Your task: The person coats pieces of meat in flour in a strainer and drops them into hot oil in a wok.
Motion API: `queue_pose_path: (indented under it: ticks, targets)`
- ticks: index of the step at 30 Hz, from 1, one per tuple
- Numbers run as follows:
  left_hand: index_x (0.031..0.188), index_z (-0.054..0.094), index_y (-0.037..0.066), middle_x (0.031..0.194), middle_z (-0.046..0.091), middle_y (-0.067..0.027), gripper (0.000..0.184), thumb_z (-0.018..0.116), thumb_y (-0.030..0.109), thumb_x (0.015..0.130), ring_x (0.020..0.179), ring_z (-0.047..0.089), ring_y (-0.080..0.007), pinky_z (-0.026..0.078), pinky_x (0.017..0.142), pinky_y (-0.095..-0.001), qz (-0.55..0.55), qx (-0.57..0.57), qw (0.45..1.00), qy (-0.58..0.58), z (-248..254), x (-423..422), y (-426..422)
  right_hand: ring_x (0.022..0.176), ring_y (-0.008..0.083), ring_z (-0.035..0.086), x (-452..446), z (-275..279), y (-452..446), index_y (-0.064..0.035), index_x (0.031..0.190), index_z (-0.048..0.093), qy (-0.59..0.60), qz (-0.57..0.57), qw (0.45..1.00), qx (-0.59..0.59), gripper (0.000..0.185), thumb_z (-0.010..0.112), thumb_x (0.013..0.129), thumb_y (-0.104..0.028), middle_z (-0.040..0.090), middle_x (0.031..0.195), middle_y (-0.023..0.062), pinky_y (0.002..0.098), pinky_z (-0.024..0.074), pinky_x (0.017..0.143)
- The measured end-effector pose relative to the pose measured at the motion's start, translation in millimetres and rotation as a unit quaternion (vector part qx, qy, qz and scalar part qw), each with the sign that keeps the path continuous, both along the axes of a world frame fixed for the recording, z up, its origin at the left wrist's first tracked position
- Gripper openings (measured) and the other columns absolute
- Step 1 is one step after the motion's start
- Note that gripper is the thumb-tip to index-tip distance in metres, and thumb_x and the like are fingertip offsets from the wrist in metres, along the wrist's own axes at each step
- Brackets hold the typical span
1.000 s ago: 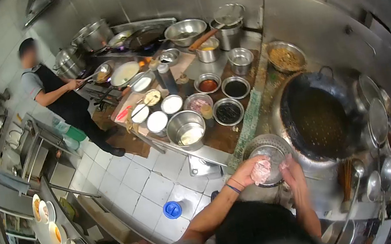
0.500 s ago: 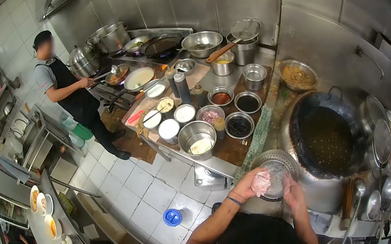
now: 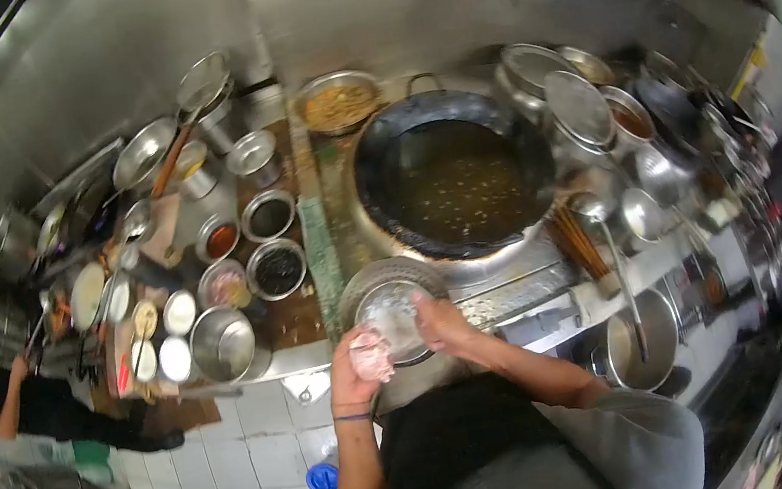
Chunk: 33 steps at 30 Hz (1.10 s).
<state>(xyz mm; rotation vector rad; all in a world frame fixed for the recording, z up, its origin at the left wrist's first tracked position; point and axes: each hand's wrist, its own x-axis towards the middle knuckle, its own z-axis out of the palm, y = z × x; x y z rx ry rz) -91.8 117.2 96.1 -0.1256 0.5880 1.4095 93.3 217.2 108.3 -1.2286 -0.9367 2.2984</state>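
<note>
My left hand (image 3: pixel 347 381) is closed round a lump of pale pink raw meat (image 3: pixel 372 357), which bulges out at the fingers. My right hand (image 3: pixel 442 325) has its fingers closed at the edge of a whitish, see-through thing that looks like a plastic bag (image 3: pixel 389 316). Both hands are over a round metal strainer (image 3: pixel 355 292) with a perforated rim. Just behind it sits a large black wok (image 3: pixel 387 220) of dark oil with small bits floating in it.
Left of the strainer are a steel pot (image 3: pixel 224 345), a bowl of dark food (image 3: pixel 278 270) and a bowl of red sauce (image 3: pixel 221 239). A ladle (image 3: pixel 624 280) and a bundle of wooden sticks (image 3: pixel 583 246) lie right. A co-worker (image 3: pixel 40 398) stands far left.
My view has swung to the right, so the wok is now central and the co-worker is at the left edge. The meat is still in my left hand.
</note>
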Motion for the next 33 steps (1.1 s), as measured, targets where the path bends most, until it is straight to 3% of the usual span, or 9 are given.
queue_pose_path:
  ticks: [6, 10, 17, 20, 23, 25, 27, 30, 33]
  targets:
    - [0.087, 0.062, 0.010, 0.080, 0.064, -0.0056, 0.019, 0.057, 0.028, 0.091, 0.073, 0.062, -0.0230, 0.053, 0.058, -0.0404, -0.006, -0.002, 1.000, -0.030, 4.9, 4.1, 3.6, 0.072, 0.0246, 0.053, 14.8, 56.7, 15.0, -0.0009, 0.088, 0.055, -0.069, -0.023, 0.741, 0.668, 0.018, 0.058, 0.094, -0.018, 0.050, 0.075, 0.0091, 0.0385, 0.0461, 0.067]
    - [0.089, 0.063, 0.010, 0.082, 0.065, -0.0064, 0.022, 0.058, 0.032, 0.092, 0.076, 0.063, -0.0232, 0.053, 0.061, -0.0398, -0.008, 0.010, 0.998, -0.060, 4.0, 2.5, 5.2, 0.096, 0.0352, 0.054, 55.8, 113.5, 100.5, -0.0012, 0.098, 0.060, -0.177, -0.068, 0.631, 0.752, 0.014, 0.054, 0.086, -0.001, 0.050, 0.102, 0.0217, 0.0411, 0.0474, 0.083]
    - [0.096, 0.063, 0.006, 0.099, 0.067, -0.0137, 0.033, 0.057, 0.038, 0.093, 0.090, 0.063, -0.0291, 0.054, 0.074, -0.0430, 0.027, 0.002, 0.999, -0.028, 9.8, 5.7, 7.2, 0.103, 0.0373, 0.060, 156.6, 64.1, 236.9, -0.0023, 0.119, 0.062, -0.527, 0.170, 0.547, 0.628, 0.040, 0.064, 0.080, -0.008, 0.064, 0.109, 0.0217, 0.0427, 0.0479, 0.093]
    - [0.100, 0.061, 0.005, 0.105, 0.066, -0.0151, 0.036, 0.055, 0.039, 0.095, 0.097, 0.062, -0.0337, 0.054, 0.080, -0.0448, 0.062, -0.002, 0.998, -0.025, 12.6, 6.7, 3.9, 0.095, 0.0382, 0.062, 134.4, 98.7, 191.9, -0.0024, 0.114, 0.065, -0.405, -0.042, 0.525, 0.747, 0.037, 0.068, 0.079, -0.011, 0.067, 0.100, 0.0205, 0.0441, 0.0492, 0.089]
    - [0.103, 0.061, 0.006, 0.104, 0.066, -0.0137, 0.034, 0.051, 0.037, 0.097, 0.097, 0.063, -0.0313, 0.053, 0.082, -0.0426, 0.078, 0.028, 0.996, -0.029, 8.5, 5.1, 17.8, 0.081, 0.0352, 0.066, 79.6, 105.8, 113.6, -0.0039, 0.091, 0.070, -0.250, 0.036, 0.571, 0.781, 0.016, 0.068, 0.077, -0.012, 0.069, 0.086, 0.0153, 0.0424, 0.0531, 0.074]
    - [0.103, 0.061, 0.006, 0.102, 0.066, -0.0126, 0.032, 0.048, 0.035, 0.099, 0.098, 0.063, -0.0278, 0.053, 0.082, -0.0412, 0.080, 0.058, 0.995, 0.020, -1.1, 5.9, 29.1, 0.082, 0.0297, 0.068, 40.4, 51.4, 71.4, -0.0049, 0.100, 0.068, -0.274, 0.274, 0.530, 0.754, 0.018, 0.065, 0.086, -0.015, 0.069, 0.087, 0.0165, 0.0403, 0.0546, 0.073]
    - [0.110, 0.059, 0.007, 0.108, 0.064, -0.0107, 0.032, 0.041, 0.032, 0.102, 0.102, 0.062, -0.0214, 0.052, 0.085, -0.0394, 0.089, 0.094, 0.988, 0.078, -1.1, 14.1, 37.2, 0.088, 0.0325, 0.068, 4.2, 71.6, 7.8, -0.0028, 0.109, 0.064, -0.164, 0.201, 0.745, 0.615, 0.028, 0.064, 0.089, -0.022, 0.068, 0.095, 0.0201, 0.0415, 0.0543, 0.076]
    - [0.118, 0.053, 0.006, 0.120, 0.060, -0.0108, 0.034, 0.038, 0.033, 0.103, 0.107, 0.060, -0.0222, 0.050, 0.088, -0.0401, 0.157, 0.102, 0.964, 0.190, 19.9, 39.6, 43.4, 0.101, 0.0438, 0.062, -18.7, 59.1, -7.8, 0.0003, 0.119, 0.057, -0.159, 0.095, 0.846, 0.500, 0.038, 0.065, 0.087, -0.018, 0.063, 0.110, 0.0262, 0.0469, 0.0494, 0.089]
    - [0.125, 0.051, 0.004, 0.119, 0.062, -0.0113, 0.041, 0.037, 0.035, 0.103, 0.110, 0.059, -0.0227, 0.047, 0.097, -0.0427, 0.063, 0.128, 0.973, 0.179, 56.9, 31.6, 32.2, 0.100, 0.0439, 0.062, -0.3, 52.6, 13.5, -0.0014, 0.120, 0.058, -0.088, 0.089, 0.825, 0.551, 0.038, 0.065, 0.083, -0.010, 0.064, 0.109, 0.0235, 0.0466, 0.0494, 0.089]
